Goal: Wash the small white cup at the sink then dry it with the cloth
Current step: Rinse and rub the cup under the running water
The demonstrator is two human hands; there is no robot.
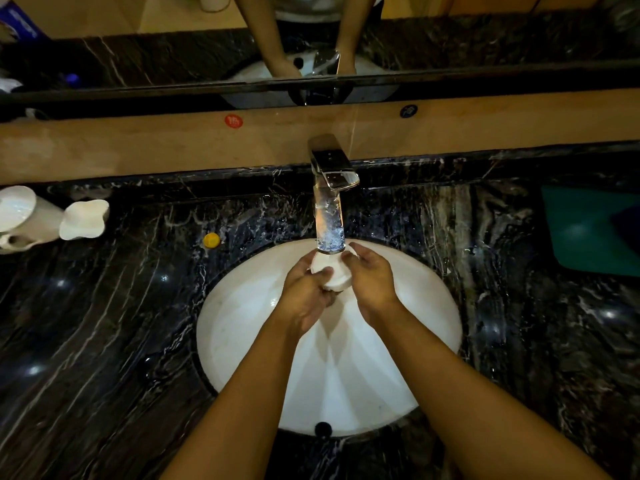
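The small white cup (335, 276) is over the white oval sink (242, 306), just under the spout of the chrome faucet (330, 202). My left hand (306, 292) grips the cup from the left, thumb across its side. From the right, my right hand (370, 278) touches the cup, fingers curled over its rim. Water in the spout glitters; the cup's opening is hidden behind the spout and my fingers. A teal cloth (588, 233) lies flat on the counter at the right.
The counter is dark veined marble (104, 323). A white jug (24, 216) and a wavy white dish (85, 220) stand at the far left. A small yellow cap (211, 240) lies left of the faucet. A mirror runs along the back wall.
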